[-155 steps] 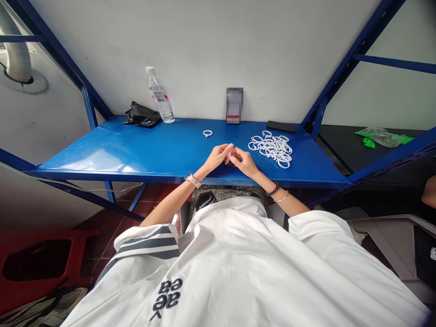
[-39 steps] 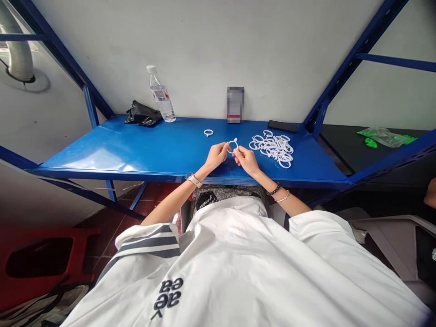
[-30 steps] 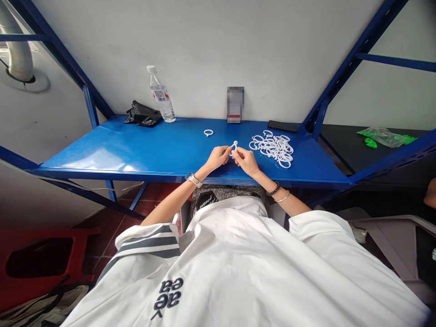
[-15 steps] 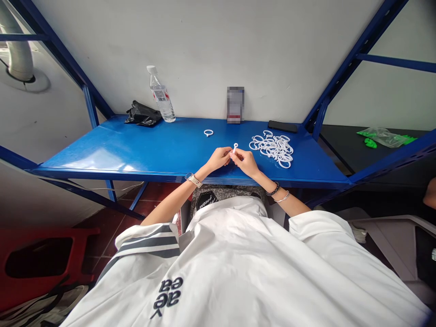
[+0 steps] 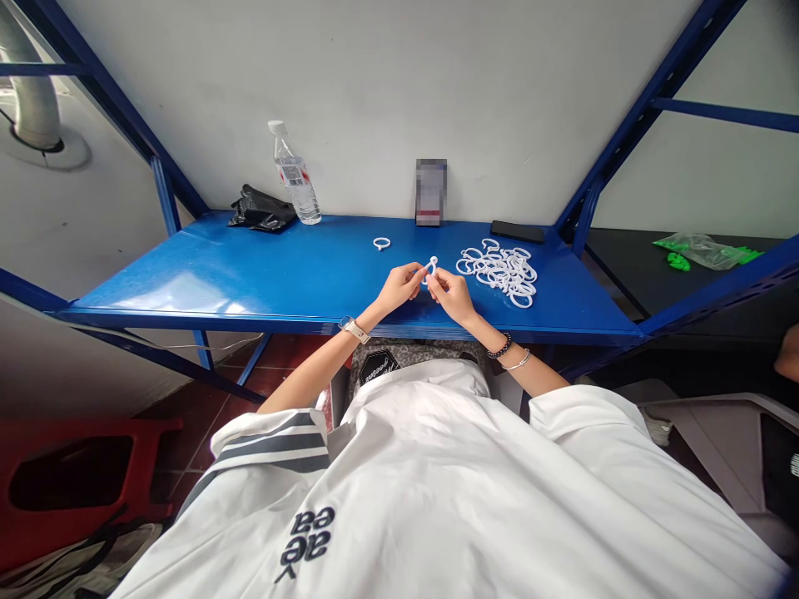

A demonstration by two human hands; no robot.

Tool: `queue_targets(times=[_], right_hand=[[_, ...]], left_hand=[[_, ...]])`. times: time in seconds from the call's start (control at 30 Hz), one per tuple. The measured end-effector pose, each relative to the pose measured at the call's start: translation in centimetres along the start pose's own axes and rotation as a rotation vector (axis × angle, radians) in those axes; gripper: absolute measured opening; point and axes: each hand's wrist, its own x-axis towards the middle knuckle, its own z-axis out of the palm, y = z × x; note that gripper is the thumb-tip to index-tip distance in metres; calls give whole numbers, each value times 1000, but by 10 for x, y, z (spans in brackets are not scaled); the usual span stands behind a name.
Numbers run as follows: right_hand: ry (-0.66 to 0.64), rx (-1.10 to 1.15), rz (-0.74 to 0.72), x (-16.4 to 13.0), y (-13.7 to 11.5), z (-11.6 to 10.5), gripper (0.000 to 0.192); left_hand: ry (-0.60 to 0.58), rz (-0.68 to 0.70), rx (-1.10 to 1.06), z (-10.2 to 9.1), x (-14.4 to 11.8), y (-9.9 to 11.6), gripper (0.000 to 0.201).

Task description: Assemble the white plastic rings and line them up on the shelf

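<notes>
Two hands, the left hand [image 5: 398,289] and the right hand [image 5: 450,296], met at one small white ring [image 5: 430,266] pinched in the fingers [image 5: 417,275]. One loose ring [image 5: 380,243] lay on the bench [image 5: 250,266] beyond the fingers, to their left. One heap of white rings [image 5: 499,271], too tangled to count, lay just right of the fingers. Farther back stood one water bottle [image 5: 293,176], one black bag [image 5: 260,210], one phone [image 5: 515,230].

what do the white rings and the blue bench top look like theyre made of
White ring pinched between left hand and right hand, like the pile of rings: probably moulded plastic, uniformly white and thin. Bench top: likely painted sheet metal, glossy blue with soft glare.
</notes>
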Motion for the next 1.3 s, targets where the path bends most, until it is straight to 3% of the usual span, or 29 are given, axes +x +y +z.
queue_targets(times=[0.27,0.5,0.87,1.3], right_hand=[[58,135,59,2,5,0,57],[68,175,150,4,10,0,62],[32,137,202,6,15,1,62],[91,103,159,5,8,-3,49]], left_hand=[[89,25,-106,0,-2,3,44],[64,51,-162,0,-3,7,47],[104,90,-42,2,-4,7,50],[102,126,4,2,-4,9,50]])
